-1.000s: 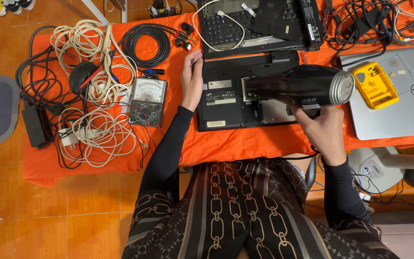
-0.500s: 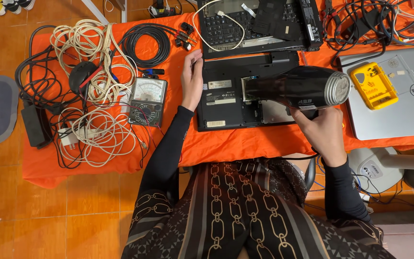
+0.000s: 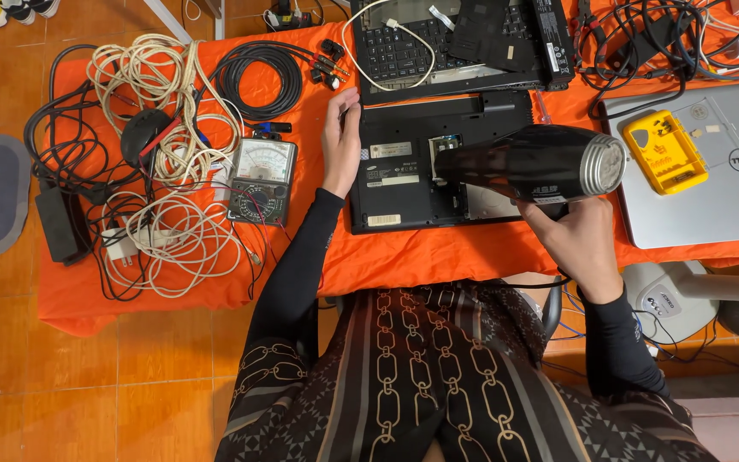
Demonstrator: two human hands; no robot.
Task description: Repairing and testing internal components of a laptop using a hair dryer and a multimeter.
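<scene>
Over a terracotta tile floor, an orange-draped worktop (image 3: 438,257) carries our gear. On it lies the black upturned laptop base (image 3: 404,184), underside open. We hold the black cylindrical hair dryer with a silver ribbed rear end (image 3: 534,162) across that base, its nozzle over the exposed bay; our right hand (image 3: 576,239) grips the handle from below. Our left hand (image 3: 340,141) lies flat, fingers together, against the base's left edge. Just left sits a grey analog multimeter (image 3: 263,180) among white coiled cables (image 3: 164,231). To the right, a yellow plastic screwdriver-bit case (image 3: 665,152) rests on a closed silver laptop (image 3: 712,201).
</scene>
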